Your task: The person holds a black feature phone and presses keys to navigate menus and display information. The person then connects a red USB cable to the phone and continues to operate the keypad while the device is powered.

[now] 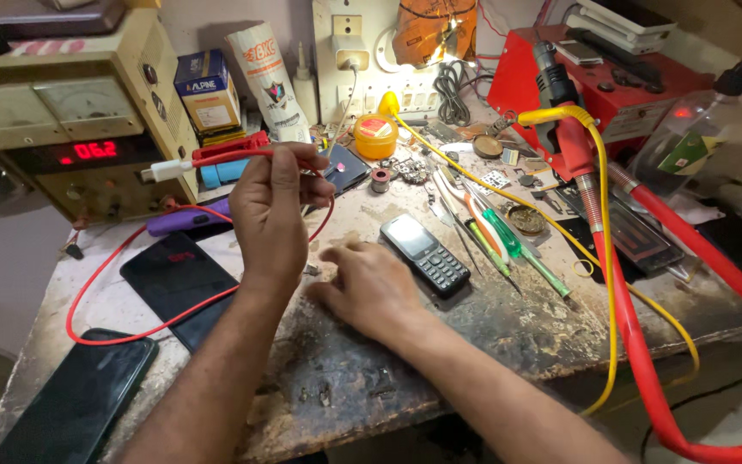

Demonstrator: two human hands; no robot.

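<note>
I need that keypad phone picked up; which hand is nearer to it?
Right. The right hand rests on the bench just left of the keypad phone; the left hand is raised farther left, holding a red clip lead.

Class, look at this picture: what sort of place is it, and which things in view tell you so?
Most likely a small phone or electronics repair bench. A keypad phone and dark smartphones lie on the worn worktop, a bench power supply stands at the left, and screwdrivers lie beside a soldering station.
</note>
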